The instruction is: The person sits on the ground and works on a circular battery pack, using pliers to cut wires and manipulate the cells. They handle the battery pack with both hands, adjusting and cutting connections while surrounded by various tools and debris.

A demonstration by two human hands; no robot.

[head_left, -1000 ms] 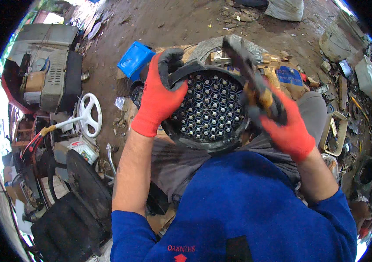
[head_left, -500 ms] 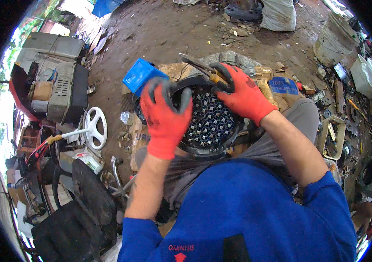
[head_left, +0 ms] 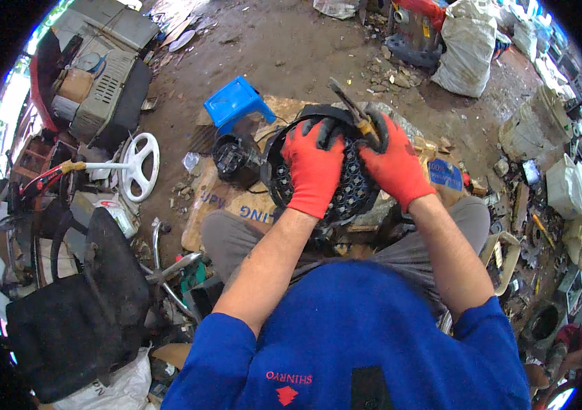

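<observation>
A round black lamp housing (head_left: 279, 179) with rows of small LED lenses sits between my knees. My left hand (head_left: 316, 162), in a red glove with dark fingertips, lies over its face, fingers close together and curled against the far inner rim; the thumb is hidden. My right hand (head_left: 393, 158), gloved alike, is wrapped round the yellow handles of pliers (head_left: 350, 102) at the lamp's far right edge. The metal jaws point away, up to the left. Left of the lamp, a black cylindrical part (head_left: 231, 156) rests on the cardboard (head_left: 236, 203).
Beyond the black part stands a small blue stool (head_left: 236, 102). A white steering-wheel-shaped piece (head_left: 142, 167) and a black chair (head_left: 75, 328) lie to the left. Scrap and a beige tray (head_left: 504, 263) are to the right. White sacks (head_left: 465, 51) stand far off.
My left hand has gone from hovering with fingers apart over the lamp's left edge to lying on its face. The pliers have turned, jaws pointing farther away. The view has shifted.
</observation>
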